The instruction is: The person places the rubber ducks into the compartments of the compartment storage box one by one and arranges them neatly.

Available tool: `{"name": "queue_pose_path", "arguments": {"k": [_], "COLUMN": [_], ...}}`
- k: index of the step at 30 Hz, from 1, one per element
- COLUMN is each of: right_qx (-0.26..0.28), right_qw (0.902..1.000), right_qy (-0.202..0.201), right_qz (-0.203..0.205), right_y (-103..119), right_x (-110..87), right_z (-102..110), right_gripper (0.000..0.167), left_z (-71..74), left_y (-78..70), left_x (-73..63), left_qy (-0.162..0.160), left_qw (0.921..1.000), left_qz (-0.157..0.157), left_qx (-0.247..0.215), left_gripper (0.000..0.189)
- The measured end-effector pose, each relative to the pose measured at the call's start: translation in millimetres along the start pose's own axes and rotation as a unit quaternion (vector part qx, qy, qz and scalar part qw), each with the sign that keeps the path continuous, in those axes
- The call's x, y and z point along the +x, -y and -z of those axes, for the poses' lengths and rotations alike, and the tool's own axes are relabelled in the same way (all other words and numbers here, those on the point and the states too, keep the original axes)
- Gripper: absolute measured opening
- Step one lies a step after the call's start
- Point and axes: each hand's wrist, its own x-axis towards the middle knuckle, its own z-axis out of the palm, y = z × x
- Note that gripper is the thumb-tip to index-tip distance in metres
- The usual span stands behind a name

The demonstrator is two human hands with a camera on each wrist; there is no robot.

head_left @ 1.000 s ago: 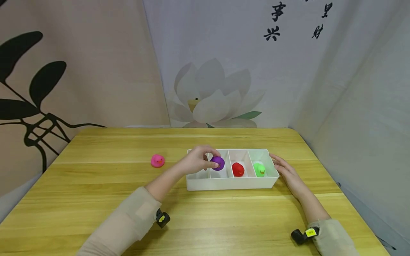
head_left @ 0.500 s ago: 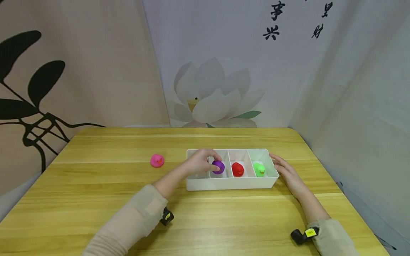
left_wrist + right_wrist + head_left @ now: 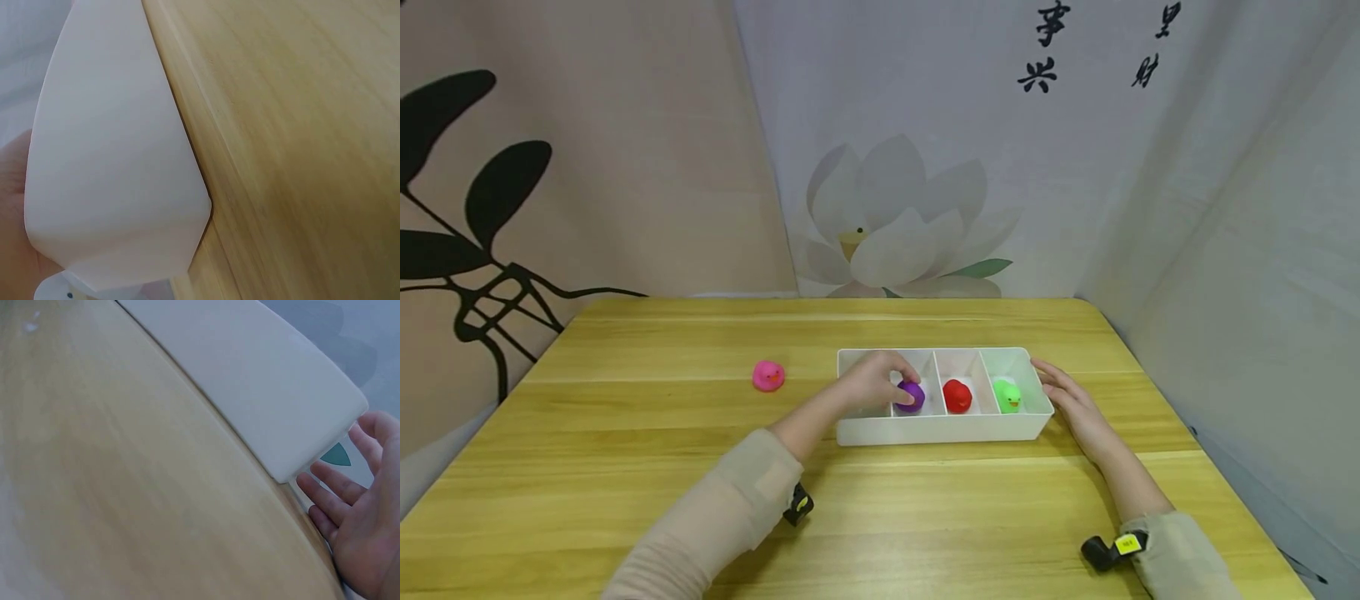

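Observation:
My left hand pinches a round purple toy between thumb and fingers, down inside the second compartment from the left of a white divided box. A red rubber duck sits in the third compartment, and a green rubber duck in the rightmost one. At the box's right end, my right hand rests with its fingertips against the wall, fingers loosely extended. The left wrist view shows the box's front wall with part of the left hand behind it; the purple toy is hidden there.
A pink rubber duck sits on the wooden table to the left of the box. Behind the table's far edge hangs a pale curtain with a printed lotus and dark characters. Each wrist carries a small black camera.
My left hand has lowered the purple toy from above the box into the second compartment, its forearm shifting slightly right. The right hand stays at the box's end.

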Motion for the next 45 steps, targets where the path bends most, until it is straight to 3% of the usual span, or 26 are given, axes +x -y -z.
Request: {"name": "queue_pose_path", "arguments": {"k": [14, 23, 29, 35, 45], "right_qx": [0.002, 0.0, -0.004, -0.004, -0.008], "right_qw": [1.0, 1.0, 1.0, 1.0, 1.0], "right_qy": [0.001, -0.001, 0.001, -0.004, -0.005], "right_qz": [-0.002, 0.001, -0.001, -0.001, 0.0], "right_y": [-1, -2, -1, 1, 0], "right_x": [-1.3, -0.7, -0.7, -0.8, -0.1], "right_z": [1, 1, 0, 0, 0], "right_gripper": [0.049, 0.049, 0.049, 0.048, 0.048], "left_z": [-5.2, -1.1, 9.9, 18.5, 36.7], "left_y": [-4.7, -5.0, -6.8, -5.2, 0.0], "left_x": [2.3, -5.9, -19.6, -39.8, -73.9], "left_qy": [0.015, -0.037, -0.09, -0.141, -0.182], "left_qw": [0.9981, 0.9988, 0.9939, 0.986, 0.9739], "left_qz": [0.06, 0.031, -0.002, -0.035, -0.022], "left_qx": [-0.002, 0.004, -0.063, -0.083, -0.135], "left_gripper": [0.02, 0.028, 0.027, 0.025, 0.025]}}
